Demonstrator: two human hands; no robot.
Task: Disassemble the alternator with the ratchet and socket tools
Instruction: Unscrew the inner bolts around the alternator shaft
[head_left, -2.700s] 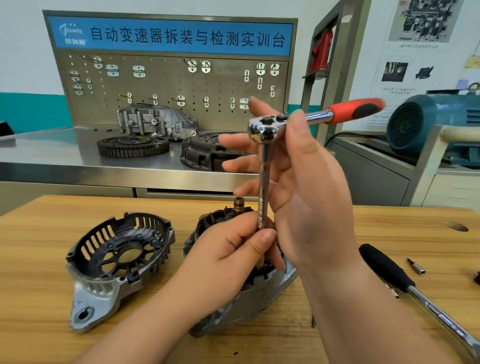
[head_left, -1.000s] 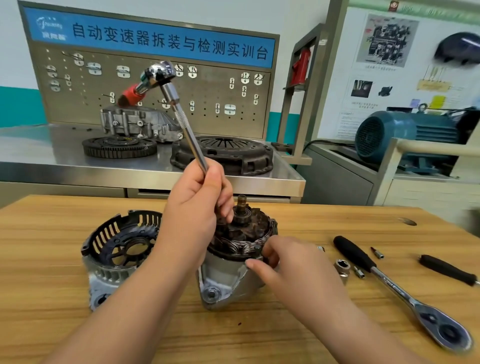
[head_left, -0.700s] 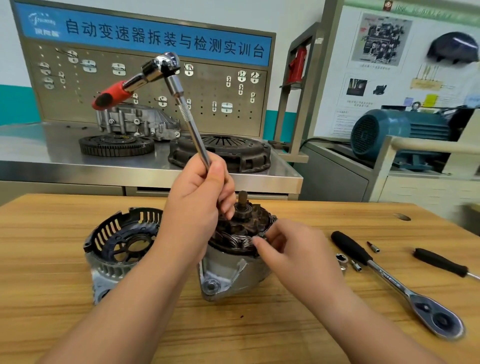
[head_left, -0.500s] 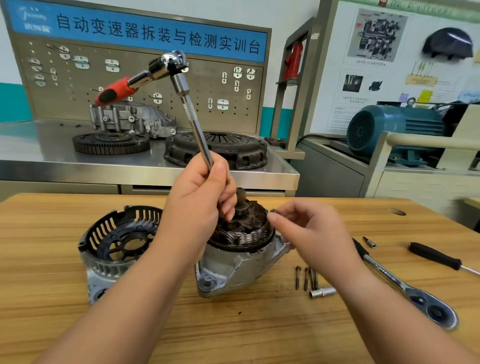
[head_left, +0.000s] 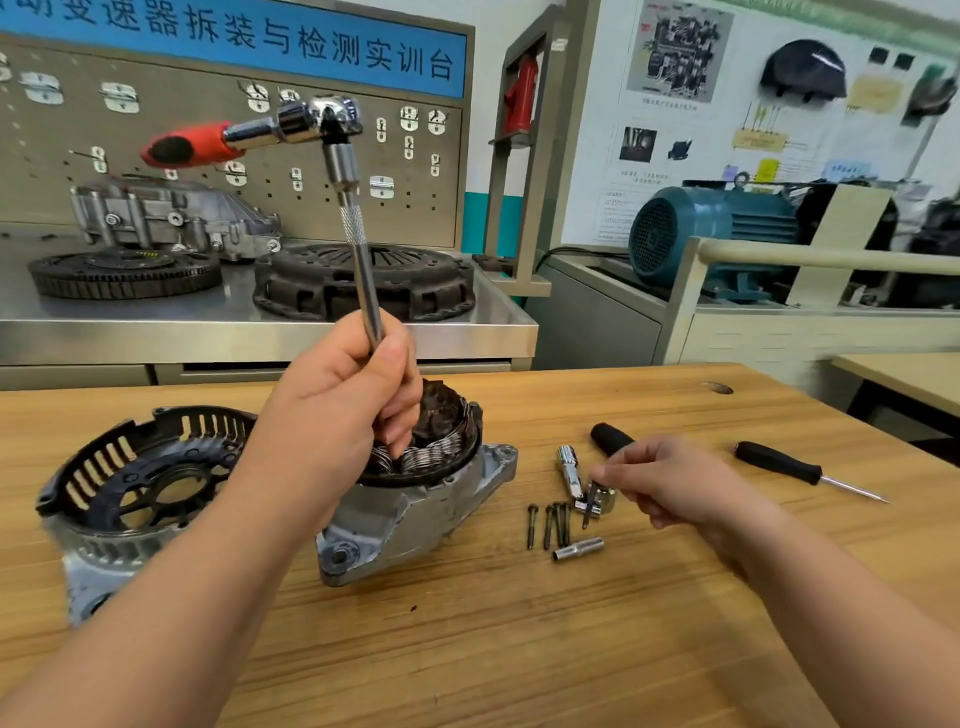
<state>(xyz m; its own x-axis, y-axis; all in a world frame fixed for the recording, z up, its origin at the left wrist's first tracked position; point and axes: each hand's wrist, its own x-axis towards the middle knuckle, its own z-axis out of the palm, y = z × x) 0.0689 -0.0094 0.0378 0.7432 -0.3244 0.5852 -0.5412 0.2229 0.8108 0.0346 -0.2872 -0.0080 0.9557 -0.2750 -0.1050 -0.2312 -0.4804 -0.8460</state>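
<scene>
The alternator body (head_left: 415, 519) stands on the wooden table (head_left: 519, 649) with its copper windings facing up. Its removed black end cover (head_left: 130, 483) lies to the left. My left hand (head_left: 337, 415) grips the lower end of the long extension bar (head_left: 358, 249) over the windings; the red-handled ratchet (head_left: 332, 117) sits on top, handle pointing left. The bar's tip is hidden behind my fingers. My right hand (head_left: 670, 483) is low over the table to the right, pinching a small dark bolt (head_left: 586, 514) beside several removed bolts (head_left: 548, 522).
Loose sockets (head_left: 569, 467) and a short one (head_left: 579, 548) lie by the bolts. A black ratchet handle (head_left: 608, 436) shows behind my right hand, and a black screwdriver (head_left: 779, 462) lies farther right. A steel bench with a clutch plate (head_left: 363, 280) stands behind the table.
My right hand has gone from the alternator's top rim down and right to the bolt pile with the small bolt. My left hand keeps its grip on the extension bar.
</scene>
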